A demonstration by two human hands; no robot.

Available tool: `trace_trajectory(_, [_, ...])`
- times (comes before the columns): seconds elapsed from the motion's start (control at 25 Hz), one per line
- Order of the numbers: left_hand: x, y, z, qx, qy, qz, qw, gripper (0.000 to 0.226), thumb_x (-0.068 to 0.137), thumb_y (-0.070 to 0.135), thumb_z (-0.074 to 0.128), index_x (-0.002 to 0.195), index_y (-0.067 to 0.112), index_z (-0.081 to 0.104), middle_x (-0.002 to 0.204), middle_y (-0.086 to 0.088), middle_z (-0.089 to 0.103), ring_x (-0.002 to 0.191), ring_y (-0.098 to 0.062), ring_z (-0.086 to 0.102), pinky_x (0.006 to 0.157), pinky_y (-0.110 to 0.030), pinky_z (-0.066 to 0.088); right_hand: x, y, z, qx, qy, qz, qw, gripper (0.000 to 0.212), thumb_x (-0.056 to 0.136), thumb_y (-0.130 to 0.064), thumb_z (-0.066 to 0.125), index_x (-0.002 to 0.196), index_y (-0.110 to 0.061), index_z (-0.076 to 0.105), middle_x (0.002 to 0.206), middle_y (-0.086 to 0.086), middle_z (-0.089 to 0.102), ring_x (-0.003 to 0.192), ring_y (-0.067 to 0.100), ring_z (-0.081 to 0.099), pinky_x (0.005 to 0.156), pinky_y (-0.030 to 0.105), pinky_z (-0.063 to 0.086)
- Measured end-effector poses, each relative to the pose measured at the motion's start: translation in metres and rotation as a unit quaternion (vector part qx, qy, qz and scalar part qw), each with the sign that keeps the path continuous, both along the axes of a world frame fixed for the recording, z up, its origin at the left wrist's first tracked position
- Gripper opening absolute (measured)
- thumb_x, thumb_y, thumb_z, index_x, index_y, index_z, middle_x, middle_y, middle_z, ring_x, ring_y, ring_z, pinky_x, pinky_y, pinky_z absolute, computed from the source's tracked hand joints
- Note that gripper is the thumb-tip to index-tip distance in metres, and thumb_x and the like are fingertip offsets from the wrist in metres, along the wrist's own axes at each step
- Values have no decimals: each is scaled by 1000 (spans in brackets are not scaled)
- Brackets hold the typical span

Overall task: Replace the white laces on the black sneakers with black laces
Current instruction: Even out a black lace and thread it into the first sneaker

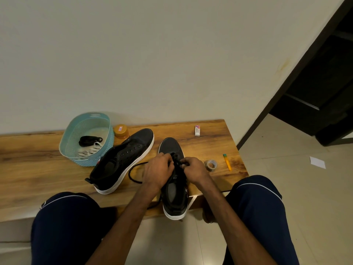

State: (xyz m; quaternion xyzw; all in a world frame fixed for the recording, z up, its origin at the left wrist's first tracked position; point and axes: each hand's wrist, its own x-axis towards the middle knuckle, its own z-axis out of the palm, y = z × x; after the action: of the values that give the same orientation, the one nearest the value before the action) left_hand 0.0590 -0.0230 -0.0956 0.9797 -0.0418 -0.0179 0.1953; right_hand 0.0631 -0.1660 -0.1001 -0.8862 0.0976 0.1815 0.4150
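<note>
Two black sneakers with white soles lie on the wooden table (28,169). The left sneaker (122,161) has bare eyelets and no lace. The right sneaker (174,188) points away from me, its heel over the table's front edge. My left hand (157,172) and my right hand (194,169) meet over its eyelets, each pinching the black lace (133,172), which loops out to the left on the table. A teal basket (65,142) holds a bundled black lace (89,140) and white laces (91,150).
An orange-lidded jar (120,131) stands behind the left sneaker. A small white box (197,130), a tape roll (211,165) and a yellow pen-like stick (227,162) lie at the table's right end. My knees flank the front edge. A dark doorway opens at right.
</note>
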Motion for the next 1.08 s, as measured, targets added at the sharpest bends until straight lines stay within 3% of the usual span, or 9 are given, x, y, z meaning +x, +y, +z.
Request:
trace_trajectory(0.28, [3, -11, -6, 61, -9, -47, 997, 23, 102, 33, 46, 111, 18, 61, 107, -1, 58, 88, -18, 62, 72, -32, 52, -2, 0, 1, 3, -28, 17, 999, 30, 99, -12, 54, 127, -13, 66, 124, 5, 68, 114, 20, 61, 100, 38, 50])
trace_trajectory(0.44, [4, -9, -13, 5, -4, -22, 1000, 19, 100, 30, 50, 107, 18, 63, 102, 2, 56, 86, -15, 58, 74, -34, 54, 1, -3, -5, 117, 2, -46, 992, 25, 101, -30, 52, 103, -15, 73, 101, 4, 73, 99, 20, 67, 89, 41, 54])
trace_trajectory(0.6, [0, 0, -15, -40, 17, -29, 999, 25, 96, 33, 57, 117, 20, 61, 114, 2, 54, 101, -15, 57, 82, -34, 53, 4, 4, -16, 149, -11, -118, 982, 7, 93, -12, 63, 91, -13, 69, 89, 2, 70, 91, 19, 65, 77, 30, 52])
trace_trajectory(0.72, [-10, 5, -18, -53, 3, 7, 999, 49, 87, 39, 68, 128, 22, 46, 125, 1, 48, 116, -16, 49, 93, -34, 50, 2, 17, -6, 144, -72, -134, 978, 10, 96, -8, 57, 91, -14, 63, 91, 1, 67, 88, 17, 62, 72, 27, 46])
trace_trajectory(0.8, [-14, 9, -20, -50, -2, 50, 998, 64, 82, 48, 71, 132, 21, 39, 129, 0, 44, 121, -18, 45, 97, -36, 47, 3, 15, 24, 333, -110, -181, 919, 13, 103, -10, 46, 95, -14, 56, 89, 4, 69, 84, 18, 65, 72, 29, 49])
trace_trajectory(0.92, [-15, 10, -26, -40, 24, 94, 994, 76, 79, 58, 70, 134, 18, 37, 134, -4, 43, 124, -21, 42, 98, -38, 43, 2, -21, 81, 661, -158, -136, 720, 12, 102, -15, 45, 94, -13, 54, 68, 1, 59, 52, 11, 51, 50, 22, 43])
trace_trajectory(0.96, [-16, 8, -28, -44, 29, 104, 993, 78, 78, 59, 70, 134, 17, 36, 135, -4, 43, 123, -21, 43, 99, -38, 44, 1, -35, 93, 690, -152, -115, 698, 11, 99, -17, 47, 91, -14, 54, 64, -1, 54, 46, 8, 43, 42, 19, 34])
trace_trajectory(1.0, [-17, 7, -31, -49, 28, 114, 992, 80, 77, 60, 70, 134, 17, 36, 135, -5, 43, 123, -21, 43, 99, -39, 44, 2, -45, 96, 653, -140, -110, 736, 11, 97, -19, 49, 88, -15, 55, 63, -3, 52, 46, 7, 39, 40, 19, 28])
trace_trajectory(1.08, [-21, 4, -33, -52, 20, 140, 989, 85, 76, 62, 69, 137, 15, 33, 137, -6, 41, 124, -23, 42, 100, -42, 44, 6, -51, 78, 363, -125, -79, 920, 12, 97, -19, 51, 88, -17, 58, 72, -4, 58, 58, 10, 47, 47, 21, 33])
